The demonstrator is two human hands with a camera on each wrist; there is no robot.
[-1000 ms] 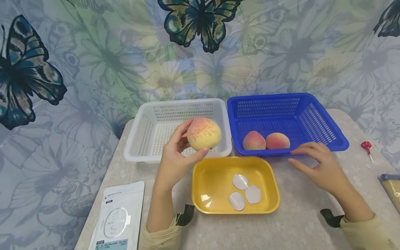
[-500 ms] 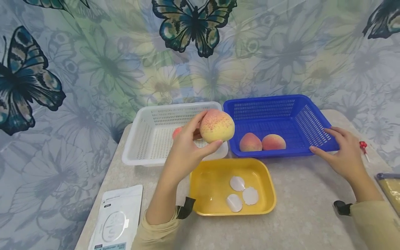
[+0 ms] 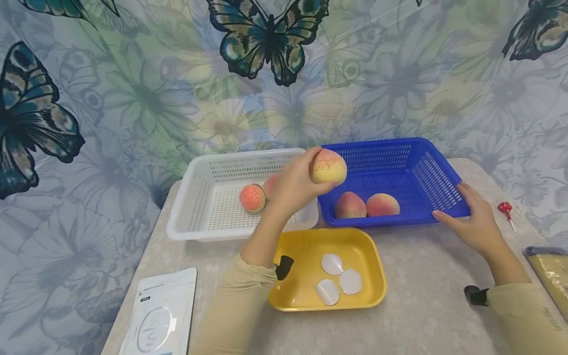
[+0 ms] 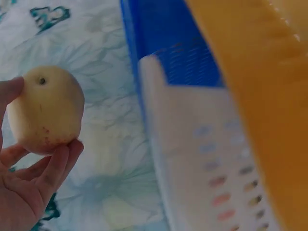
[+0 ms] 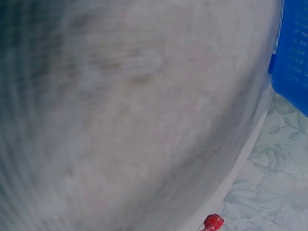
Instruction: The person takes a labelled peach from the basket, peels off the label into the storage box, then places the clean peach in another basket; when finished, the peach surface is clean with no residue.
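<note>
My left hand (image 3: 297,190) grips a yellow-pink peach (image 3: 327,166) in the air, over the gap between the white basket (image 3: 195,197) and the blue basket (image 3: 399,148). The left wrist view shows the peach (image 4: 45,109) held in the fingertips (image 4: 62,159). Two peaches (image 3: 350,205) (image 3: 382,204) lie in the blue basket. One peach (image 3: 252,197) lies in the white basket, with a second (image 3: 271,185) partly hidden behind my hand. My right hand (image 3: 470,224) rests against the blue basket's near right corner, thumb on the rim, fingers straight along the front wall.
A yellow tray (image 3: 377,276) with three white round pieces (image 3: 332,264) sits in front of the baskets. A white pouch (image 3: 157,320) lies at the near left. A small red-headed item (image 3: 504,208) and a yellowish packet (image 3: 552,268) lie at the right. A butterfly-print cloth hangs behind.
My left hand carried the peach right and away from me, from over the white basket toward the blue one. My right hand slid right to the blue basket's corner.
</note>
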